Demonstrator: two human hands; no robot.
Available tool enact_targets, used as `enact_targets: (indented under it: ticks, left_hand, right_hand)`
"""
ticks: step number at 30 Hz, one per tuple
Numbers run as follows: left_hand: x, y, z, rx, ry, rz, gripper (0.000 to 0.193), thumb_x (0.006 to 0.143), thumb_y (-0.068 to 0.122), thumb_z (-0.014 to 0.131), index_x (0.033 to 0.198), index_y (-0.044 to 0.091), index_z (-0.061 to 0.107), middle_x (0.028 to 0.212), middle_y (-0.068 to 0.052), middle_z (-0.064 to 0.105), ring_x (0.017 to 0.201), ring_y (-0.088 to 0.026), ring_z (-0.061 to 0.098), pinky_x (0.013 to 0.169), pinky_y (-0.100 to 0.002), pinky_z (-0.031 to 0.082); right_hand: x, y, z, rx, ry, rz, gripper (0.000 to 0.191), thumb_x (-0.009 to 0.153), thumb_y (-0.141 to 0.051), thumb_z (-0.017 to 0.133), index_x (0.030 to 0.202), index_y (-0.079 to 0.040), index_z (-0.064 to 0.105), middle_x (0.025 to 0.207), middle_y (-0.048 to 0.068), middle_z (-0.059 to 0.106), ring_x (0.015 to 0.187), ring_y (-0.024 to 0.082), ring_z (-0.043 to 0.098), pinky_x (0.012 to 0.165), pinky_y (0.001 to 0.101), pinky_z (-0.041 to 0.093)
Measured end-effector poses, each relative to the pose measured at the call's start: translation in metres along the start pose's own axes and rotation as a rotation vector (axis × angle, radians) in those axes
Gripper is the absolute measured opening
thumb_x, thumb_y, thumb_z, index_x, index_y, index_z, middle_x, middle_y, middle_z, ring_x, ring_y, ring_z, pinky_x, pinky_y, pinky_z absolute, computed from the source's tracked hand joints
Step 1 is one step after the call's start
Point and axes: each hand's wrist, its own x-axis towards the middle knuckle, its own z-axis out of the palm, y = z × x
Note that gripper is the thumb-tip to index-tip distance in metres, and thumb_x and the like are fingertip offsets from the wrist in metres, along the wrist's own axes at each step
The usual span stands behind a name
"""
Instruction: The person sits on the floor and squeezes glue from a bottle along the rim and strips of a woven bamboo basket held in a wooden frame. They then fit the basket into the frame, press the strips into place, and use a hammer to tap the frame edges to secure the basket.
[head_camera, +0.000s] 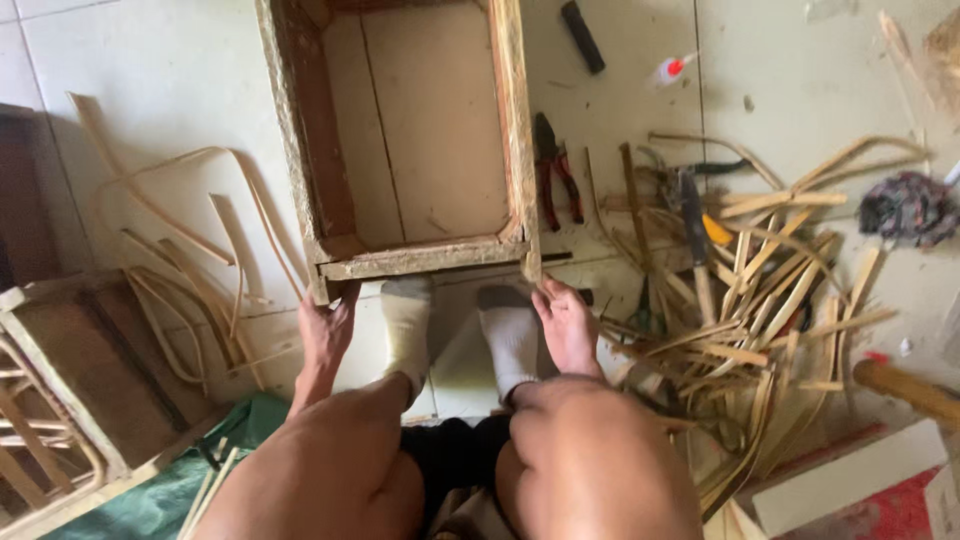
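An open wooden box frame (420, 258) with strip-covered edges lies on the tiled floor in front of me. My left hand (325, 330) grips its near left corner from below. My right hand (566, 322) holds the lower end of a thin bamboo strip (530, 240) against the near right corner of the box. My two feet in white socks (460, 335) sit between the hands, just under the box's near edge. My bare knees fill the bottom of the view.
Several cut bamboo strips (760, 300) are piled at the right, with red-handled pliers (555, 175), a knife (695, 240) and a small glue bottle (668, 70). Curved strips (190, 260) lie at left beside a wooden frame (70, 400). A wooden handle (905, 390) pokes in at right.
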Motion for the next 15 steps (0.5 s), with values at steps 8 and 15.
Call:
enact_targets:
  ticks: [8,15]
  left_hand:
    - [-0.001,0.003,-0.003,0.116,-0.013,-0.066,0.033,0.094,0.032,0.074,0.107,0.002,0.074,0.094,-0.017,0.077,0.088,-0.028,0.075,0.077,-0.039,0.055]
    - [0.001,-0.002,0.001,0.053,-0.001,-0.054,0.032,0.094,0.029,0.075,0.108,0.001,0.072,0.093,-0.017,0.077,0.085,-0.027,0.072,0.076,-0.039,0.053]
  right_hand:
    - [-0.010,-0.002,0.002,-0.020,-0.051,0.010,0.012,0.097,-0.014,0.059,0.104,-0.010,0.068,0.112,0.003,0.071,0.114,0.018,0.061,0.112,0.0451,0.043]
    - [-0.012,-0.004,0.007,-0.077,0.036,-0.030,0.018,0.099,-0.014,0.054,0.104,-0.007,0.070,0.109,0.007,0.072,0.107,0.020,0.064,0.105,0.0457,0.045]
